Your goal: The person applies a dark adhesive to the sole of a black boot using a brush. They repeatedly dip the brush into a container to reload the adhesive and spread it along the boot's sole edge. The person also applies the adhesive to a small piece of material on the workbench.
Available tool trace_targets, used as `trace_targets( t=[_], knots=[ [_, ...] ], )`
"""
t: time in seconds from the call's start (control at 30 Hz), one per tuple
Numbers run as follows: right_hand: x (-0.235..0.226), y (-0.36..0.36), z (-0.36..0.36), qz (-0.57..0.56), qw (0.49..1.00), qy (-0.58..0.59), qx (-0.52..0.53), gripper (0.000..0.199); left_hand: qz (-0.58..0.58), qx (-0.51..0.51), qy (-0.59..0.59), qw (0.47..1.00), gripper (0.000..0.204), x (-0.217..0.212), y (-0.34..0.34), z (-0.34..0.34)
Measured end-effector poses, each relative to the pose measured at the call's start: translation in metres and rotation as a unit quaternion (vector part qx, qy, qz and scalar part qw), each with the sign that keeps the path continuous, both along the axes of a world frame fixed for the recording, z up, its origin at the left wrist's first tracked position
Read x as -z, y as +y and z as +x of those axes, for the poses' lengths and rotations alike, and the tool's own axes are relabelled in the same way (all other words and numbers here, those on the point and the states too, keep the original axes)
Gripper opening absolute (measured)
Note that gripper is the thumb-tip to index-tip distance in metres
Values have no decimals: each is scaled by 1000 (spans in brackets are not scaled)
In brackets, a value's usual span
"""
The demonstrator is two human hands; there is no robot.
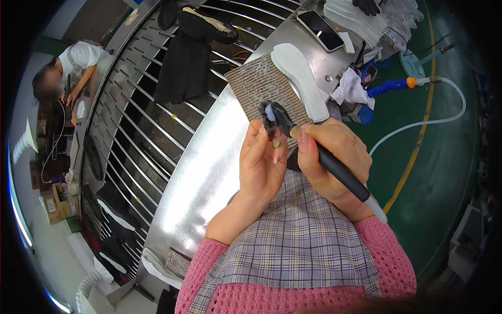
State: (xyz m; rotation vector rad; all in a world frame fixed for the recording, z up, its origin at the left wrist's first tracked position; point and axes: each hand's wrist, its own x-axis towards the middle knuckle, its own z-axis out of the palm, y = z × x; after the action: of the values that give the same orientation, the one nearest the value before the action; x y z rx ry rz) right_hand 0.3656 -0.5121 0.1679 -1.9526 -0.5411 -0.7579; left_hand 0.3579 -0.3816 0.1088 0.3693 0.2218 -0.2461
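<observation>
1 brush (pixel 324 159) in R hand (pixel 334 157) | 1 dark piece (pixel 269 123) in L hand (pixel 261 162) | 1 white insole (pixel 300 78)

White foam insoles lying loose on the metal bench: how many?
1: a white foam insole lies partly on the brown ribbed mat, just beyond the hands. The white stack at the far end may hold more; I cannot tell.

left hand (pixel 261 157) pinching small black piece (pixel 270 123), right hand (pixel 334 157) gripping brush (pixel 319 154)

Dark-screened phone (pixel 320 30) on far bench (pixel 209 172)
</observation>
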Motion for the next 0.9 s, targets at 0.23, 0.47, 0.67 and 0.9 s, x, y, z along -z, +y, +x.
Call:
trace_targets(
  t=[0.23,0.47,0.67,0.9],
  knots=[
    [-3,-3,2,-32,999,-9,0,16,-58,10,8,998,10,3,0,1],
    [-4,-2,4,-34,999,-4,-1,16,-94,17,26,995,15,4,0,3],
    [-5,-2,10,-32,999,-11,-1,15,-152,20,43,987,16,6,-2,8],
    [-13,0,19,-57,998,-25,6,13,-174,14,94,980,19,9,-8,15]
  ],
)
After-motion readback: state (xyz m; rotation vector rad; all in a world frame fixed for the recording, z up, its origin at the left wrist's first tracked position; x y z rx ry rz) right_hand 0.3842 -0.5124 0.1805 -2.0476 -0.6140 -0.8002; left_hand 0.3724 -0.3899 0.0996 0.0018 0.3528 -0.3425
